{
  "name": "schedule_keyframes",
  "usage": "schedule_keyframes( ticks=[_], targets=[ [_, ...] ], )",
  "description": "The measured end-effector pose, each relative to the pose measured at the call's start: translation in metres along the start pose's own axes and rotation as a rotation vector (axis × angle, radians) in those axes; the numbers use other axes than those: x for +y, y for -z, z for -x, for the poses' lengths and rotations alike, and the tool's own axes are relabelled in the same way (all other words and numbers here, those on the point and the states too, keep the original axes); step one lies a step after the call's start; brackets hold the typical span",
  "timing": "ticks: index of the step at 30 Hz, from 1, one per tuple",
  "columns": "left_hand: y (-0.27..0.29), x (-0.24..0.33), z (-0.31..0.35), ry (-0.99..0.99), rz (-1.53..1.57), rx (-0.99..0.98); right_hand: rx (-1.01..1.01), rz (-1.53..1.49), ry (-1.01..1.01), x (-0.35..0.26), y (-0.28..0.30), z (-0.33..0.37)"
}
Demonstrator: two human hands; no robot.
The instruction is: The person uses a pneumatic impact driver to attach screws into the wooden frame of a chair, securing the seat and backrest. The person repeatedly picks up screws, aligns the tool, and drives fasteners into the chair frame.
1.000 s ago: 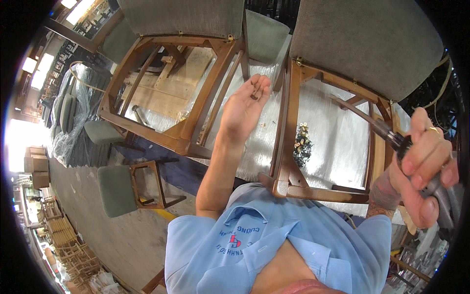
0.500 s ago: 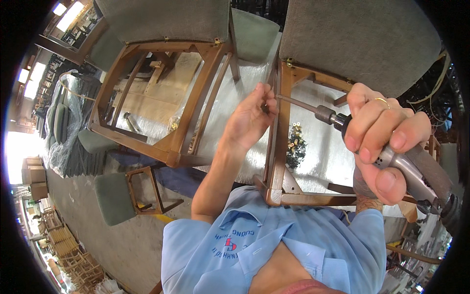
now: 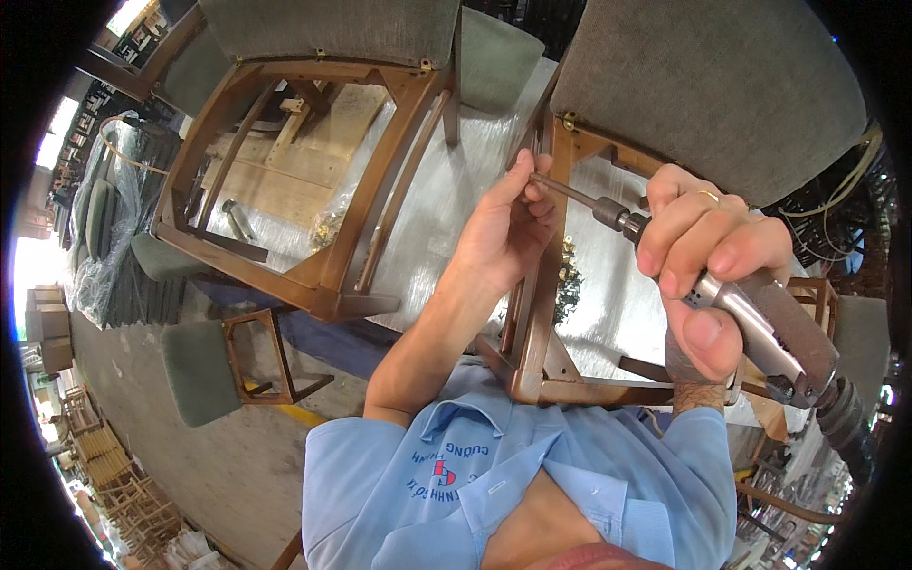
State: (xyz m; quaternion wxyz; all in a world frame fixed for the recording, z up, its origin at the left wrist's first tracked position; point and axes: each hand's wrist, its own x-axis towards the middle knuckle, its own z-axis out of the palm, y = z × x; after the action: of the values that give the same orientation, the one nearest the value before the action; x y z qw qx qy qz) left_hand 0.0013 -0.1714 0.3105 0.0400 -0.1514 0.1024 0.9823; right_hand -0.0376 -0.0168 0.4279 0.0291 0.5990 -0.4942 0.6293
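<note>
My right hand (image 3: 708, 256) is wrapped round a grey power screwdriver (image 3: 746, 309), whose long bit (image 3: 570, 193) points left and slightly up. At the bit's tip is my left hand (image 3: 513, 214), thumb and fingertips pinched together. Whatever the pinch holds is too small to make out. Beneath both hands stands a brown wooden chair frame (image 3: 543, 318) with an open seat and a grey upholstered back (image 3: 708, 85). A brass-coloured fitting (image 3: 569, 121) shows where the frame meets the back. Partly behind the frame lies a pile of small screws and hardware (image 3: 568, 285).
To the left stands another chair frame (image 3: 328, 275) with a grey back. A metal tool (image 3: 237, 220) and a bag of brass hardware (image 3: 328, 228) show through its open seat. Plastic-wrapped cushions (image 3: 114, 228) and a smaller chair (image 3: 199, 375) are farther left. A dark hose (image 3: 850, 432) trails from the screwdriver.
My right hand and the screwdriver have moved left and slightly down. My left hand has shifted right, its fingertips now at the bit's tip. The view has shifted a little.
</note>
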Motion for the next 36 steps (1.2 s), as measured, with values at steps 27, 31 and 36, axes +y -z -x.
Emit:
schedule_keyframes(
  ticks=[27,31,36],
  targets=[
    [0.000,-0.006,-0.018,-0.027,0.153,0.065,-0.035,0.008,0.039,0.022,0.004,0.013],
    [0.000,-0.009,-0.023,-0.027,0.237,0.028,-0.005,-0.004,0.055,0.027,0.007,0.015],
    [0.003,-0.009,-0.027,-0.064,0.188,-0.032,0.082,-0.023,0.057,0.035,0.009,0.014]
  ],
)
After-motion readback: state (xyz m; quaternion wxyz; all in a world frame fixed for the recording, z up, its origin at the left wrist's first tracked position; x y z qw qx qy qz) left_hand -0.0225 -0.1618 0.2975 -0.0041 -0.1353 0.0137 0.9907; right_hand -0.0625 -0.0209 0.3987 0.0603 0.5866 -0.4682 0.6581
